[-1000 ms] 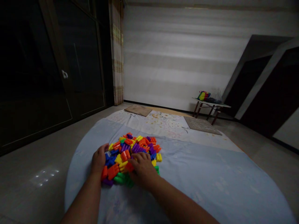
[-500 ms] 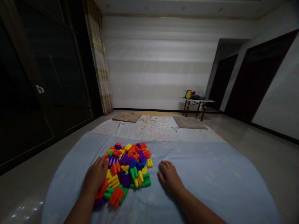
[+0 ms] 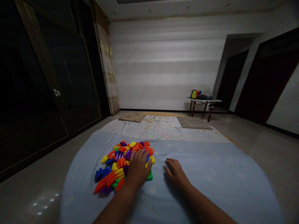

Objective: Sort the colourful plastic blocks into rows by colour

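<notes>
A pile of plastic building blocks (image 3: 110, 178) in orange, yellow, purple, blue and green lies on a light blue cloth (image 3: 201, 174). My left hand (image 3: 139, 165) reaches over the pile's right side, palm down, its fingers slightly apart across purple and blue blocks. What lies under the palm is hidden, and no block shows clearly gripped. To the right of the pile, my right hand (image 3: 177, 174) rests on the cloth with loosely bent fingers and nothing visible in it. A green block (image 3: 149, 175) sticks out beside my left wrist.
Two flat mats, a brown one (image 3: 132, 117) and a grey one (image 3: 194, 123), lie at the table's far end on a white floral cloth (image 3: 158, 127). Beyond stands a small side table (image 3: 203, 100) with a colourful bag (image 3: 195, 94). Dark glass doors (image 3: 67, 74) are at the left.
My left hand has moved right, from the pile's left edge to over its right side, uncovering blue and orange blocks at the left. My right hand stays on the cloth. The view has shifted slightly.
</notes>
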Demonstrator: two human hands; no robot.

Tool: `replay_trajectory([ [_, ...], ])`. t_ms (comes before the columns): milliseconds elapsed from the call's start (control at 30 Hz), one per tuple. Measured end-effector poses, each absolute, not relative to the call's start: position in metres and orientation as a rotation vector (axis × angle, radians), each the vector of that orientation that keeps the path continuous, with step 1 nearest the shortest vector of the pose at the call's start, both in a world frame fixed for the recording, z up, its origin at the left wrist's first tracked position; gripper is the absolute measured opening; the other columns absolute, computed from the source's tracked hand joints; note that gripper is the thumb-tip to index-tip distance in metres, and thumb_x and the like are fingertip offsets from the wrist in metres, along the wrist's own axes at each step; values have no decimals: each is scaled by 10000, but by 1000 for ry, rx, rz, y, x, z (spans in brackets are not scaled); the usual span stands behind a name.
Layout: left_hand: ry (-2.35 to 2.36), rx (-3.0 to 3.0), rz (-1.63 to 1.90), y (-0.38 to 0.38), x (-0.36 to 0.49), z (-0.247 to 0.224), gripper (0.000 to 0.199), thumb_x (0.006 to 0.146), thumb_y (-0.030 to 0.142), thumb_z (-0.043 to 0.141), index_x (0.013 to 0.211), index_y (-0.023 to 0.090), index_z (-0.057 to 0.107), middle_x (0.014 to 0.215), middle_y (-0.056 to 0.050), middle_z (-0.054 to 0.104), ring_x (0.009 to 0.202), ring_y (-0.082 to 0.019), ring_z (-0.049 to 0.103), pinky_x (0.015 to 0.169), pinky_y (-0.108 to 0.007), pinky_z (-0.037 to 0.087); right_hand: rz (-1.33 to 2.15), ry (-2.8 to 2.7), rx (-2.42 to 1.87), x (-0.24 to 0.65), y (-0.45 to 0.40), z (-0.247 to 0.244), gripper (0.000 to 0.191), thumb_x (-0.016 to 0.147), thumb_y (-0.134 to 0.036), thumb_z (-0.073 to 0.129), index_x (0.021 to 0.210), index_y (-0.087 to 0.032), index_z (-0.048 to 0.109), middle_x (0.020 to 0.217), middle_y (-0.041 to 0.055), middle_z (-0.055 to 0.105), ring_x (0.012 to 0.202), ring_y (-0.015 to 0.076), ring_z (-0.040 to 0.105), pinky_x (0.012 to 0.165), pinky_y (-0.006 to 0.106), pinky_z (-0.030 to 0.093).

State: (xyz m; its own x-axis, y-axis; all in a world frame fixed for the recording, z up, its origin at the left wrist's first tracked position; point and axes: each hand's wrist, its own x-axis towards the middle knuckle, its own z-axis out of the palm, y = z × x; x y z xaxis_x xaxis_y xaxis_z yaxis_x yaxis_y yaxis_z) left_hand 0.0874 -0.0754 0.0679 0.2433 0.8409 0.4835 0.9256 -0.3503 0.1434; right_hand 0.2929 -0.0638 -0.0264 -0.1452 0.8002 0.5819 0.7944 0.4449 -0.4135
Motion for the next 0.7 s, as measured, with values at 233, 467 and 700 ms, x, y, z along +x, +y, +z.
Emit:
replay_trajectory([
  [233,-1335,-2715,-754,-113,157,9,337,864,385,379,1102,239,567,1209,-55,577,1157,-192,482,1044,-448,319,-231,-2057,-1417,337,-97,-48,364,810,-314,507,1138,-174,574,1219,128,558,1145,262,491,939,440,422],
  [467,-1042,-2640,-740,-127,140,-29,382,840,374,437,1194,247,503,1244,-64,563,1150,-203,504,959,-407,443,-266,-2073,-1454,348,-120,-57,401,835,-393,505,1172,-183,560,1238,118,553,1167,255,484,944,419,441],
  [700,-765,-2398,-764,-109,134,-47,409,788,361,499,1171,220,527,1157,-68,624,1066,-196,567,848,-335,513,-259,-2013,-1435,344,-123,-52,356,825,-337,530,1156,-208,558,1207,103,574,1127,236,522,922,396,473],
])
